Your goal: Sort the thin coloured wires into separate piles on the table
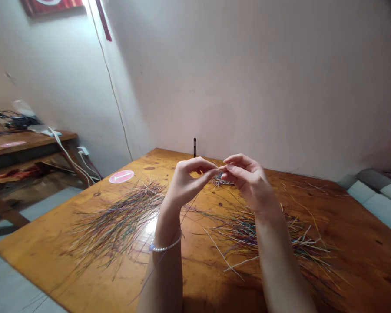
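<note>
My left hand [193,178] and my right hand [247,180] meet above the middle of the table, thumb and forefinger pinched on each. Between the fingertips is the end of a thin wire, too small to make out clearly. A thin purple wire [146,282] trails down past my left wrist, seemingly from the left fingers. To the left lies a long bundle of thin coloured wires [120,221]. Another tangled heap of coloured wires [241,230] spreads beneath my right forearm, which hides part of it. Behind the fingertips a small pile of wires [223,179] is partly covered.
The wooden table [195,278] stands against a pale wall. On it are a round pink sticker [121,176] and a black pen-like stick [194,148] upright at the back edge. A few loose wires [313,187] lie at back right. A second table [29,143] stands far left.
</note>
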Motion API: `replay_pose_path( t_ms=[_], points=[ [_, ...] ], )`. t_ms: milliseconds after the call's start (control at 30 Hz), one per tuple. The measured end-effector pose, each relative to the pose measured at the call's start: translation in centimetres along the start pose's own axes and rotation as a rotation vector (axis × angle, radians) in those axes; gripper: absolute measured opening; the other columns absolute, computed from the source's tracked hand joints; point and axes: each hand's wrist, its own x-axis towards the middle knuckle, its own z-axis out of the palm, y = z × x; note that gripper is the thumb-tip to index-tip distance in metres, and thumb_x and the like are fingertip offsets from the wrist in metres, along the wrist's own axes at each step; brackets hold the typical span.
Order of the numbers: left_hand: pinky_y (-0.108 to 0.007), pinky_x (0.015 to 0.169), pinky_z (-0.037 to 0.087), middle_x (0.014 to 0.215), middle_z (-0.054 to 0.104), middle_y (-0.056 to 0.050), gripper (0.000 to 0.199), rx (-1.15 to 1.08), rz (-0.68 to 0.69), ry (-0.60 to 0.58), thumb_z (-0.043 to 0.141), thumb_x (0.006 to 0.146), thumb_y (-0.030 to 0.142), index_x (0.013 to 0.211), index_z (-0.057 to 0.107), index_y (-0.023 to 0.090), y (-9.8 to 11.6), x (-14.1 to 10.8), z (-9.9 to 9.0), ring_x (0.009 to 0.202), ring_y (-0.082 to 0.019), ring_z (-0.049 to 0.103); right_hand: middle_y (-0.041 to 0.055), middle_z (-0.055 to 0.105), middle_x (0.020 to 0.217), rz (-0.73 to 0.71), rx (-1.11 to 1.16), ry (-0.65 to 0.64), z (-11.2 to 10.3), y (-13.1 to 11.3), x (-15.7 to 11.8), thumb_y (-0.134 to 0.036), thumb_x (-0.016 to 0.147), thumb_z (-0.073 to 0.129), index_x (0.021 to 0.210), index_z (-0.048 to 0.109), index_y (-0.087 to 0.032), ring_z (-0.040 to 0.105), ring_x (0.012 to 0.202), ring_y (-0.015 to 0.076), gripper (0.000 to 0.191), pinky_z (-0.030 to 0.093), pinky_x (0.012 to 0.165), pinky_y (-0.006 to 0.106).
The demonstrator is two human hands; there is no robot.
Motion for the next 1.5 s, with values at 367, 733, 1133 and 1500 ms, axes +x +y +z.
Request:
replay_pose_path(
  t_ms=[367, 733, 1133, 1500],
  points=[
    [-0.026, 0.062, 0.048, 0.071, 0.069, -0.004, 0.008, -0.111, -0.017, 0.05, 0.068, 0.077, 0.025, 0.075, 0.069, 0.017, -0.12, -0.15, -0.05, 0.067, -0.013, 0.06, -0.0016, 0.07, 0.08, -0.024, 0.076, -0.065, 0.21, 0.06, -0.19, -0.02, 0.073, 0.069, 0.081, 0.066, -0.024, 0.068, 0.078, 0.0133, 0.01, 0.056, 0.08, 0.03],
    [-0.025, 0.061, 0.047, 0.068, 0.068, -0.002, 0.009, -0.004, 0.007, 0.08, 0.068, 0.077, 0.024, 0.071, 0.068, 0.017, 0.03, -0.12, -0.03, 0.064, -0.011, 0.059, -0.0001, 0.073, 0.077, -0.202, -0.213, 0.016, 0.35, 0.05, -0.25, -0.019, 0.071, 0.072, 0.081, 0.073, -0.023, 0.068, 0.074, 0.0146, 0.011, 0.056, 0.074, 0.03],
    [-0.024, 0.059, 0.046, 0.068, 0.068, -0.002, 0.008, 0.063, 0.03, 0.08, 0.066, 0.078, 0.02, 0.071, 0.068, 0.016, 0.19, 0.04, 0.54, 0.062, -0.01, 0.057, 0.003, 0.072, 0.071, -0.271, -0.347, 0.117, 0.26, 0.1, -0.21, -0.031, 0.076, 0.07, 0.076, 0.073, -0.018, 0.067, 0.066, 0.0142, 0.013, 0.056, 0.064, 0.027],
    [-0.024, 0.061, 0.048, 0.067, 0.067, -0.002, 0.01, 0.019, -0.003, 0.071, 0.066, 0.078, 0.022, 0.072, 0.067, 0.016, -0.06, 0.03, 0.48, 0.064, -0.01, 0.058, 0.0, 0.072, 0.081, -0.322, -0.397, 0.054, 0.21, -0.1, -0.42, -0.016, 0.078, 0.065, 0.09, 0.069, -0.021, 0.068, 0.076, 0.0131, 0.013, 0.056, 0.071, 0.027]
  ],
)
